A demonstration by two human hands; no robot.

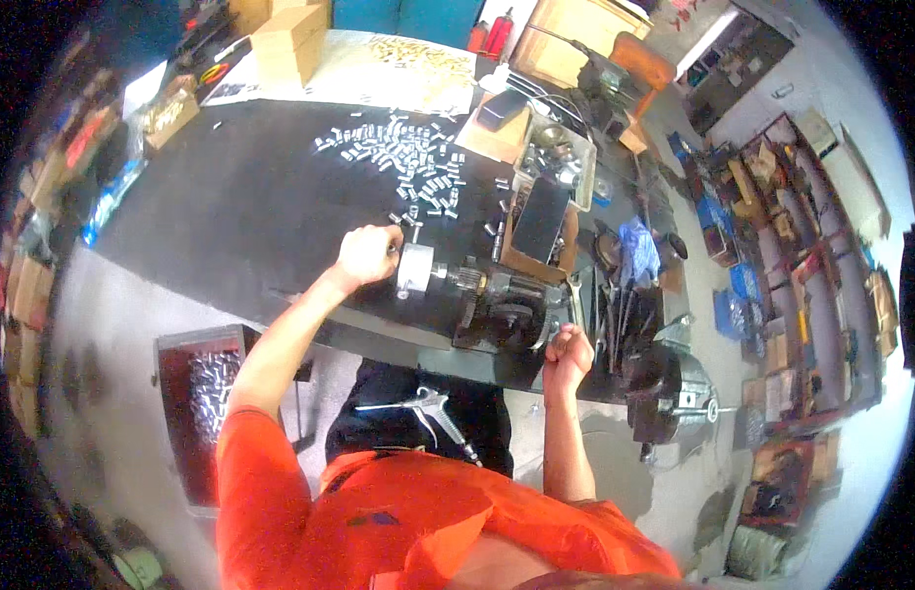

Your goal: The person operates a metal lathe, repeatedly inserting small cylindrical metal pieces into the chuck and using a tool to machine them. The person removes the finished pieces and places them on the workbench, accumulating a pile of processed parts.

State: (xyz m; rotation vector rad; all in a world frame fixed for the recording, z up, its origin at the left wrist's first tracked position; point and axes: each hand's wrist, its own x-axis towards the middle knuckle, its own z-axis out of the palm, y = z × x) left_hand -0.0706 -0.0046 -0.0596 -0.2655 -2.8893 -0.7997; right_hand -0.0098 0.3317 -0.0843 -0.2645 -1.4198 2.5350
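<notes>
On the dark bench in front of me stands a small hand-driven machine [512,313] with gears and a silver round chuck [415,271] at its left end. My left hand [370,254] is closed against the chuck's left face; whatever its fingers pinch is hidden. At the machine's right end my right hand [568,350] makes a fist beside a round wheel; what lies inside the fist does not show. Beyond the chuck spreads a heap of short silver metal sleeves [399,147], a few of them close to my left hand. A grey air blow gun [430,405] rests across my lap.
Left of my legs, a red-lined drawer [177,379] holds many small metal pieces. Brass-coloured parts [418,59] cover a white sheet at the back. A cardboard box with a dark lid [542,221], a wrench [575,300] and a bench vise [669,388] are on the right.
</notes>
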